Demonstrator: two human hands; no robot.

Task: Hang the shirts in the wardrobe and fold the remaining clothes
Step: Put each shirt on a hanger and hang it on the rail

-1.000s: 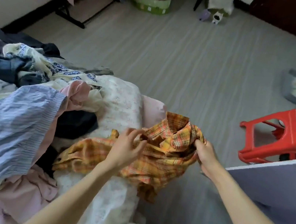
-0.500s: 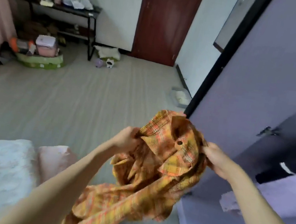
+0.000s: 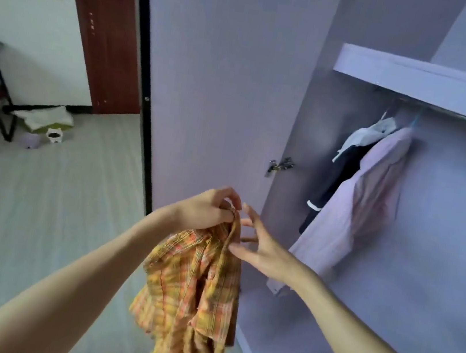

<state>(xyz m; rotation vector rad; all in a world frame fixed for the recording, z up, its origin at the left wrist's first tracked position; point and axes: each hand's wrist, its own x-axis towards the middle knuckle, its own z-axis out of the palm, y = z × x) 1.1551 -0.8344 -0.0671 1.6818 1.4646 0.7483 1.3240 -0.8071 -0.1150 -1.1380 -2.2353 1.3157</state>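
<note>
My left hand [image 3: 205, 211] pinches the top of the plaid shirt [image 3: 195, 297] in curled fingers; it hangs bunched, long axis vertical, hem down, in front of the open wardrobe [image 3: 421, 80]. I judge it light, soft and limp, best gripped at the collar. My right hand [image 3: 260, 250] is just beside it, fingers spread, holding nothing.

Soft, even daylight; slight motion blur, wide-angle bending at edges.
</note>
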